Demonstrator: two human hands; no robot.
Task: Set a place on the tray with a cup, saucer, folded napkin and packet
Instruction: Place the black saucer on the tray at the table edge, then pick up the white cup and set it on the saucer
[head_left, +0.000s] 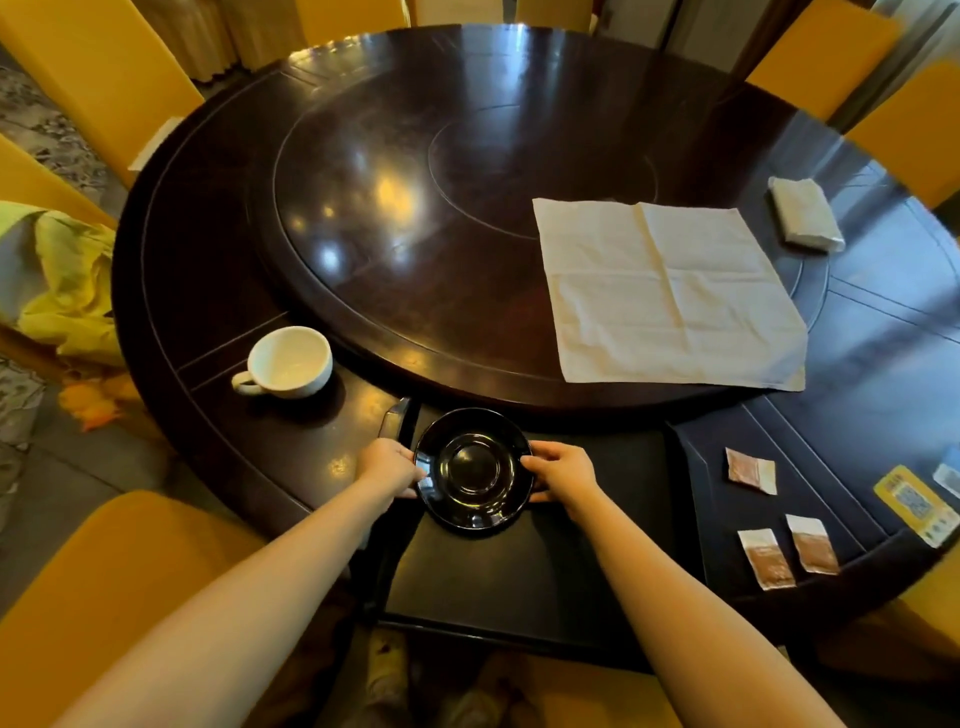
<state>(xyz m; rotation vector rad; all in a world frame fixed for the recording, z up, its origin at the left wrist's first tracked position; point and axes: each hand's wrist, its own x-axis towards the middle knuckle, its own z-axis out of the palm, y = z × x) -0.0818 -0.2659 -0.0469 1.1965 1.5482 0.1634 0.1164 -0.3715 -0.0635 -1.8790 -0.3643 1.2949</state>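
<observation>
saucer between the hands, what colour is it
Glossy black, same as the tray under it. The saucer shows clearly in the head view, held at its rim by both hands.

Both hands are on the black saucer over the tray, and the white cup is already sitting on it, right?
Not quite. In the head view the left hand and right hand do hold the black saucer over the tray, but the saucer is bare; the white cup stands on the table to the left.
</observation>
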